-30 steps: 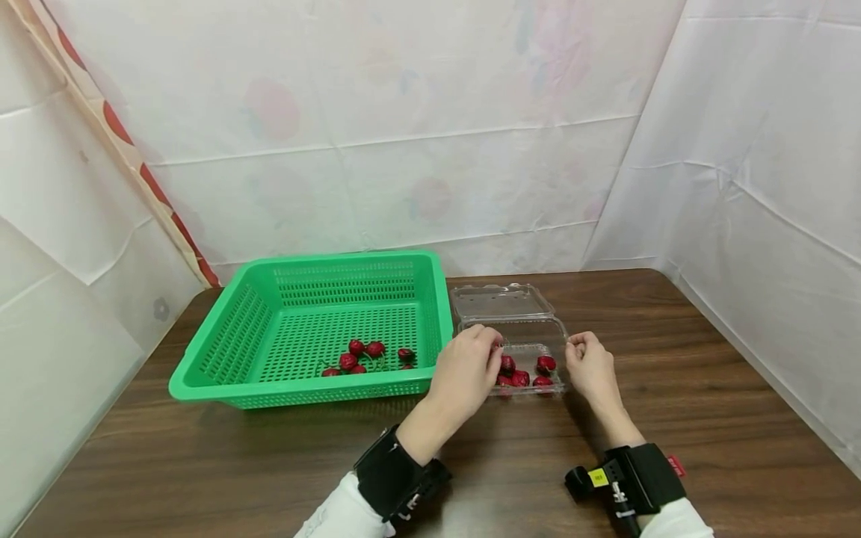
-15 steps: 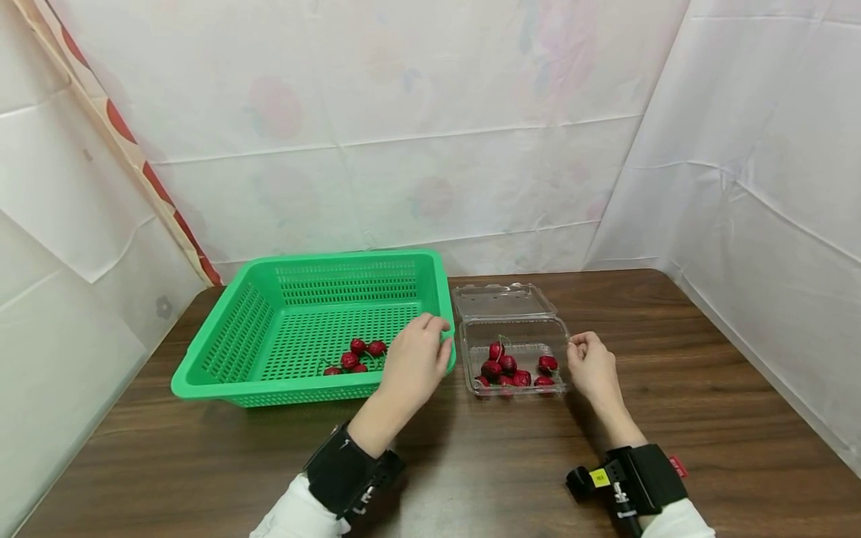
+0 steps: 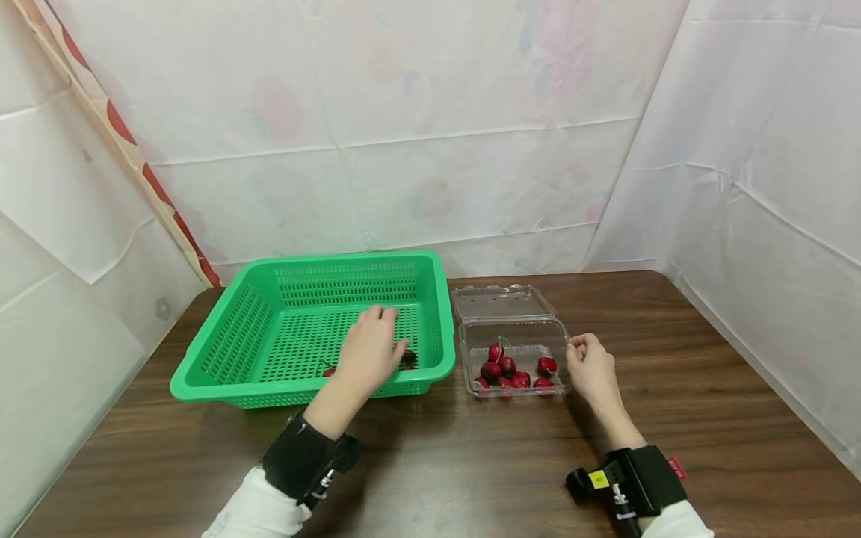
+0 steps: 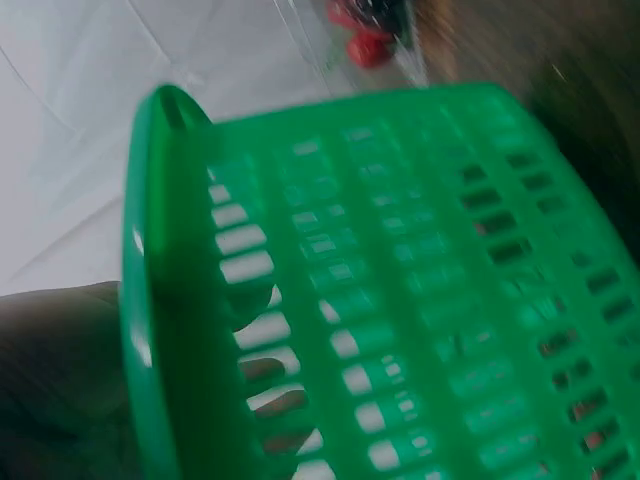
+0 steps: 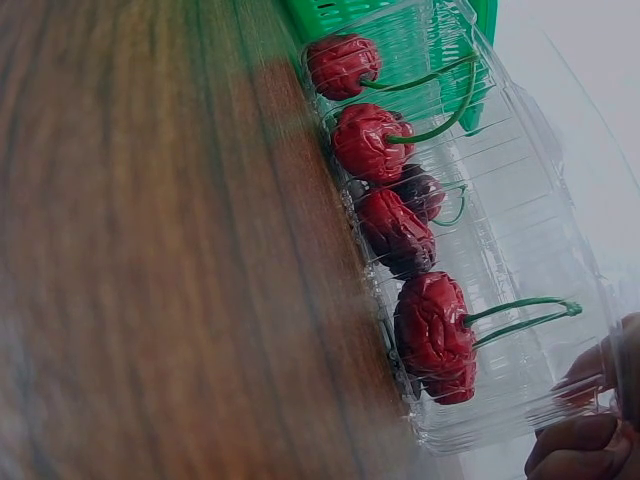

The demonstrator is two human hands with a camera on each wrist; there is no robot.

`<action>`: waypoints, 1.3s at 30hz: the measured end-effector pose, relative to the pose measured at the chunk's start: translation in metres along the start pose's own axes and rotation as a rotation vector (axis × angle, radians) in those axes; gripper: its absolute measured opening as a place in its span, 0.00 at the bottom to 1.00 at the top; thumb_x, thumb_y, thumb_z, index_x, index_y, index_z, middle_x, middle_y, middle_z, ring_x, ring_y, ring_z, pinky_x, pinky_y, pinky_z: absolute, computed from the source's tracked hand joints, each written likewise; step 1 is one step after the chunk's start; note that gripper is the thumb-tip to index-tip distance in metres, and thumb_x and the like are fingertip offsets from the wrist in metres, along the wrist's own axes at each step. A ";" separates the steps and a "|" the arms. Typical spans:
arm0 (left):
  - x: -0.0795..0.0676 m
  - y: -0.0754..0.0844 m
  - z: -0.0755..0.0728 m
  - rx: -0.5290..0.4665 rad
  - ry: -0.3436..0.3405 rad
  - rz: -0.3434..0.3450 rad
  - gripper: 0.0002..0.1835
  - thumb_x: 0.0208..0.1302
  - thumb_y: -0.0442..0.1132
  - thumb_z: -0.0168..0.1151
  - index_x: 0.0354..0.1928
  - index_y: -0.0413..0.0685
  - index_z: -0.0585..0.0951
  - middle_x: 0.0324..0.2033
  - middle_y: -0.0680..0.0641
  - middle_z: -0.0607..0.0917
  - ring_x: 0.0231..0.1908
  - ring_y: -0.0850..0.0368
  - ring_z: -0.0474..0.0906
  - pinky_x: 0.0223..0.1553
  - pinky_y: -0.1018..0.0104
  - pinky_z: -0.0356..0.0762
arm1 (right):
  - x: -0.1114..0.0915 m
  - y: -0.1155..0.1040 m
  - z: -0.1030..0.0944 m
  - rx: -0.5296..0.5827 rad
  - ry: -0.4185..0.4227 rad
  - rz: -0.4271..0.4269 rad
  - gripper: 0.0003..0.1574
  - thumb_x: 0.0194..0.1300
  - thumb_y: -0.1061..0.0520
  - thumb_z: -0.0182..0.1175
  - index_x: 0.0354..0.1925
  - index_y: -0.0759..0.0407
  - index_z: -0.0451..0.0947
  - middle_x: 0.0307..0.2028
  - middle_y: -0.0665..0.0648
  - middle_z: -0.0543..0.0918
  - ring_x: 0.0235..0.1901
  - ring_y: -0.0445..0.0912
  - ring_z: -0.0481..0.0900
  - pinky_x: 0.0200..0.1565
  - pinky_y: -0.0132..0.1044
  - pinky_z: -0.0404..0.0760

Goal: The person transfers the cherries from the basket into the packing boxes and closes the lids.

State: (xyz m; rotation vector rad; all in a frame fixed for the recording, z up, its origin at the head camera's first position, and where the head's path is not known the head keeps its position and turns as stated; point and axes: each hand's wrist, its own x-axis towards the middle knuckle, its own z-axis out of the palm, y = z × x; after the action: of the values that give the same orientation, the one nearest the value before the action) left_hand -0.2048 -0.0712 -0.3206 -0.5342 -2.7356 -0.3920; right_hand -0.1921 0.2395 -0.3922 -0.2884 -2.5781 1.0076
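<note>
My left hand (image 3: 366, 351) reaches over the near wall of the green plastic basket (image 3: 222, 390), fingers loosely bent and nothing seen in them. Close by lie red cherries (image 3: 408, 357), some covered by the hand. The basket wall (image 4: 330, 250) fills much of the blurred left wrist view, hiding part of the hand (image 4: 50, 370). With thumb and fingers, my right hand (image 3: 590, 366) pinches the right rim of a clear plastic clamshell box (image 3: 561, 329). Inside that box sit several cherries (image 3: 506, 366); the right wrist view shows wrinkled red cherries (image 5: 435, 335) with green stems.
The box's hinged lid (image 3: 501, 302) lies folded back behind it. Both containers stand side by side on a dark wooden table (image 3: 471, 471). White plastic sheeting (image 3: 430, 134) hangs behind and at both sides.
My left hand has left the clamshell box, where more cherries now show uncovered, and moved leftward over the basket. The right hand keeps its hold on the box rim.
</note>
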 end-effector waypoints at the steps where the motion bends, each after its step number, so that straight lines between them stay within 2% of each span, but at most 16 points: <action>1: 0.000 -0.004 0.000 0.012 -0.017 -0.014 0.21 0.53 0.40 0.64 0.45 0.33 0.74 0.38 0.38 0.74 0.39 0.43 0.71 0.36 0.54 0.72 | 0.000 0.000 0.000 -0.001 0.003 -0.001 0.12 0.60 0.61 0.46 0.38 0.69 0.70 0.21 0.55 0.71 0.21 0.47 0.68 0.25 0.35 0.66; 6: -0.001 -0.022 0.001 0.051 -0.083 -0.076 0.25 0.53 0.43 0.65 0.48 0.32 0.72 0.41 0.35 0.73 0.42 0.41 0.70 0.37 0.50 0.71 | 0.000 0.001 0.001 -0.006 0.014 -0.004 0.11 0.59 0.62 0.46 0.37 0.68 0.71 0.22 0.55 0.71 0.22 0.47 0.68 0.25 0.36 0.66; 13: -0.003 -0.042 -0.005 0.045 -0.192 -0.153 0.30 0.54 0.45 0.63 0.52 0.29 0.68 0.45 0.30 0.71 0.44 0.37 0.70 0.39 0.47 0.71 | -0.001 0.000 0.001 0.006 0.009 -0.011 0.11 0.60 0.62 0.46 0.37 0.69 0.71 0.20 0.54 0.70 0.19 0.45 0.67 0.23 0.35 0.66; 20: -0.004 -0.059 -0.009 0.056 -0.273 -0.188 0.31 0.54 0.44 0.63 0.51 0.26 0.68 0.45 0.28 0.70 0.42 0.35 0.70 0.35 0.48 0.72 | -0.001 0.000 0.000 0.005 0.013 -0.014 0.11 0.59 0.62 0.46 0.37 0.69 0.71 0.20 0.54 0.70 0.20 0.45 0.67 0.24 0.35 0.66; 23: -0.005 -0.066 -0.011 0.040 -0.317 -0.212 0.27 0.53 0.44 0.64 0.46 0.28 0.72 0.44 0.27 0.69 0.39 0.36 0.70 0.32 0.50 0.73 | 0.000 0.000 0.000 0.004 0.012 -0.012 0.11 0.59 0.62 0.46 0.37 0.69 0.71 0.20 0.54 0.70 0.20 0.46 0.67 0.24 0.35 0.66; 27: -0.006 -0.074 -0.012 0.021 -0.366 -0.255 0.22 0.53 0.44 0.64 0.41 0.30 0.74 0.50 0.24 0.66 0.42 0.34 0.70 0.27 0.54 0.72 | 0.000 0.000 0.000 0.002 0.007 -0.007 0.11 0.59 0.62 0.46 0.37 0.68 0.71 0.20 0.54 0.70 0.20 0.46 0.67 0.24 0.35 0.65; 28: -0.006 -0.077 -0.012 0.018 -0.376 -0.266 0.19 0.53 0.44 0.64 0.37 0.31 0.75 0.52 0.23 0.64 0.42 0.34 0.70 0.26 0.56 0.71 | 0.000 0.000 0.001 0.002 0.005 -0.006 0.11 0.59 0.62 0.46 0.37 0.68 0.71 0.20 0.54 0.70 0.20 0.46 0.67 0.24 0.35 0.65; 30: -0.007 -0.080 -0.012 0.007 -0.391 -0.292 0.17 0.54 0.43 0.63 0.34 0.32 0.75 0.53 0.22 0.62 0.39 0.36 0.71 0.24 0.58 0.70 | 0.000 0.000 0.000 0.003 0.002 -0.005 0.12 0.59 0.62 0.46 0.37 0.68 0.71 0.20 0.54 0.70 0.20 0.45 0.67 0.23 0.35 0.65; 32: -0.008 -0.083 -0.012 0.003 -0.398 -0.310 0.15 0.54 0.42 0.63 0.31 0.34 0.75 0.47 0.25 0.69 0.34 0.40 0.73 0.22 0.61 0.67 | 0.000 0.000 0.000 0.004 -0.001 -0.003 0.12 0.59 0.62 0.45 0.38 0.69 0.71 0.20 0.54 0.70 0.19 0.45 0.66 0.23 0.35 0.65; 34: -0.009 -0.084 -0.012 -0.005 -0.407 -0.337 0.14 0.54 0.42 0.62 0.27 0.37 0.73 0.36 0.31 0.74 0.26 0.46 0.72 0.21 0.62 0.64 | 0.000 0.000 0.000 0.008 -0.004 -0.001 0.12 0.59 0.62 0.45 0.38 0.69 0.70 0.20 0.54 0.70 0.19 0.45 0.66 0.23 0.35 0.65; 37: -0.010 -0.085 -0.012 0.000 -0.411 -0.362 0.14 0.55 0.41 0.62 0.29 0.36 0.73 0.22 0.42 0.73 0.22 0.51 0.69 0.20 0.63 0.63 | 0.000 0.000 0.000 0.011 -0.006 -0.001 0.12 0.59 0.62 0.45 0.38 0.69 0.70 0.19 0.54 0.69 0.19 0.45 0.66 0.23 0.35 0.65; 39: -0.009 -0.084 -0.012 -0.004 -0.411 -0.374 0.12 0.55 0.40 0.61 0.28 0.36 0.73 0.20 0.44 0.72 0.20 0.52 0.69 0.19 0.64 0.62 | 0.000 0.001 0.000 0.011 -0.003 -0.005 0.12 0.59 0.62 0.45 0.37 0.69 0.70 0.19 0.54 0.69 0.19 0.45 0.66 0.23 0.35 0.65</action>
State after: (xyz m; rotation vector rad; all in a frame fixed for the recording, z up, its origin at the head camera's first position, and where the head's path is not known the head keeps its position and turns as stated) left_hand -0.2277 -0.1533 -0.3303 -0.1025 -3.2415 -0.4134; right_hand -0.1922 0.2397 -0.3927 -0.2782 -2.5735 1.0212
